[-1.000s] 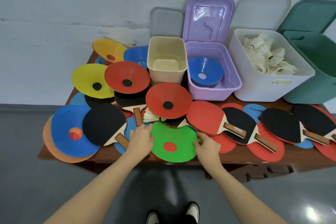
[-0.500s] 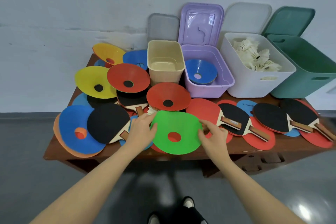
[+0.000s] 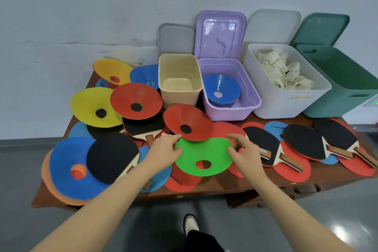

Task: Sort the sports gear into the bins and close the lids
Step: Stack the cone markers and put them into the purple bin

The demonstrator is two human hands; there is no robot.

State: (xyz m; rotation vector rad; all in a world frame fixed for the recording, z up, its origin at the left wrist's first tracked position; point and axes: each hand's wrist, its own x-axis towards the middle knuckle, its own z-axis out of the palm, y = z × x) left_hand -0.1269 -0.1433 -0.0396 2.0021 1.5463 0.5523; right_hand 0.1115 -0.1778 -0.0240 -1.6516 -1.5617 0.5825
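While both arms reach forward | left hand (image 3: pixel 163 150), right hand (image 3: pixel 246 154) apparently pinch green disc (image 3: pixel 202 155)

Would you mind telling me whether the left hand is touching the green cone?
Touching. The head view shows the left hand with its fingers curled over the left edge of the green cone, with no gap between them.

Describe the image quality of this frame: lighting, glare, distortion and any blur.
Head view: soft, even light with only faint shadows under the table; a bright glare patch on the glossy floor at lower right; wide-angle distortion tilts the green bin outward and stretches the forearms; the green cone between the left hand and right hand stays fairly sharp, while the far right edge smears.
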